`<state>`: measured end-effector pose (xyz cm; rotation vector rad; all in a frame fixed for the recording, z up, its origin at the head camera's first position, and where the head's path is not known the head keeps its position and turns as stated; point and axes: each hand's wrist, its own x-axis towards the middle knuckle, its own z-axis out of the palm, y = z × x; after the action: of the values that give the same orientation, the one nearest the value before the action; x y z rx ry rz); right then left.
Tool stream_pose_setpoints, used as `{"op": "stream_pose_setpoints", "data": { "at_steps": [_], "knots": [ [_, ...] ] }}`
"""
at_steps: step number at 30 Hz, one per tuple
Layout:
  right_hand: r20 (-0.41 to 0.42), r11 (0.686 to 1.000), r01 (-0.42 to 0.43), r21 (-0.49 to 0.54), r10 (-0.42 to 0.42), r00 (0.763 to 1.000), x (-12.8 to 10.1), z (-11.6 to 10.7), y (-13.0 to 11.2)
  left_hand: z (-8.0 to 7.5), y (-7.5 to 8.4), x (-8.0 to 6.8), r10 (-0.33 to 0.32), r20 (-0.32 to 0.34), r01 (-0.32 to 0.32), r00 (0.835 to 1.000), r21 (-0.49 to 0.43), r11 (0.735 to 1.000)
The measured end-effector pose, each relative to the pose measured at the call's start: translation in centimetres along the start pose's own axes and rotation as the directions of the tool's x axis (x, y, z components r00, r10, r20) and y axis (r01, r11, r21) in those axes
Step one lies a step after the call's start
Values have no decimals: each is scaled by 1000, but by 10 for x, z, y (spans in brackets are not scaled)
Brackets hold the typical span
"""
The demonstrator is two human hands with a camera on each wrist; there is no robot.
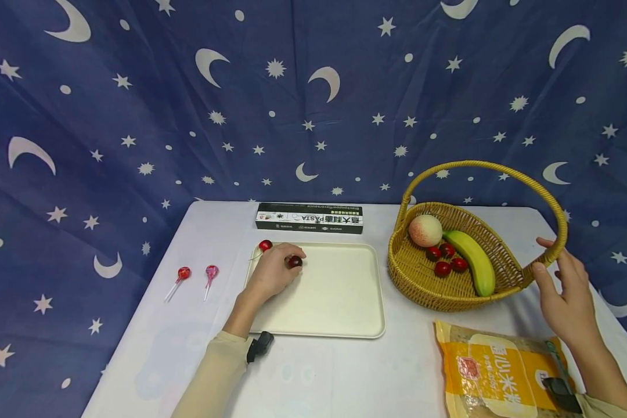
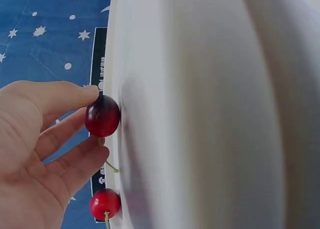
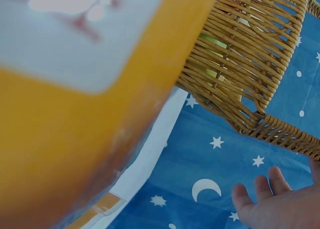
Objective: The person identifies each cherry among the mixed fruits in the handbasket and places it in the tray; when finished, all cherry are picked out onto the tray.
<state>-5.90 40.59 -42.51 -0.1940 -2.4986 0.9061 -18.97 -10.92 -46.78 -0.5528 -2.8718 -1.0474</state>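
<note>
There is one rectangular tray [image 1: 339, 296]. Right of the tray stands one wicker basket [image 1: 418, 290], containing one peach [image 1: 425, 231], one banana [image 1: 472, 264] and four small cherries [image 1: 442, 269]. At the tray's far left corner is one bright red cherry [image 1: 265, 245], and over the tray's far left part one dark cherry [image 1: 294, 262]: six cherries, eight fruits altogether. Left of the tray lie two lollipops [image 1: 183, 273]; beyond it, one pasta box [image 1: 309, 219]; nearer and to its right, one printed food bag [image 1: 480, 366].
</note>
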Motion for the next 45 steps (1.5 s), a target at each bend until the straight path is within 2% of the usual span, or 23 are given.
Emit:
{"op": "stream_pose_setpoints", "data": {
  "at_steps": [8, 13, 21, 27, 37, 45],
  "knots": [
    [1, 1000, -1, -1, 1, 1000, -1, -1, 1, -8, 5, -2, -18, -18, 18, 1000, -15, 1000],
    [-4, 1000, 5, 5, -5, 1000, -2, -1, 1, -10, 8, -2, -2, -27, 1, 1000, -39, 999],
    [-5, 1000, 20, 19, -20, 1000, -1, 0, 0, -12, 20, 0, 52, -49, -59, 997, -169, 984],
    [-3, 1000, 17, 17, -17, 1000, 0, 0, -1, -8, 32, 3, 50, -39, -58, 998, -244, 968],
    [14, 1000, -5, 7, 5, 1000, 1, -1, -1, 0, 52, 6, 110, -43, -117, 993, -259, 959],
    [10, 1000, 9, 13, -9, 1000, 0, 0, -2, 6, 66, 10, 159, -39, -164, 986, -229, 959]
  ]
}}
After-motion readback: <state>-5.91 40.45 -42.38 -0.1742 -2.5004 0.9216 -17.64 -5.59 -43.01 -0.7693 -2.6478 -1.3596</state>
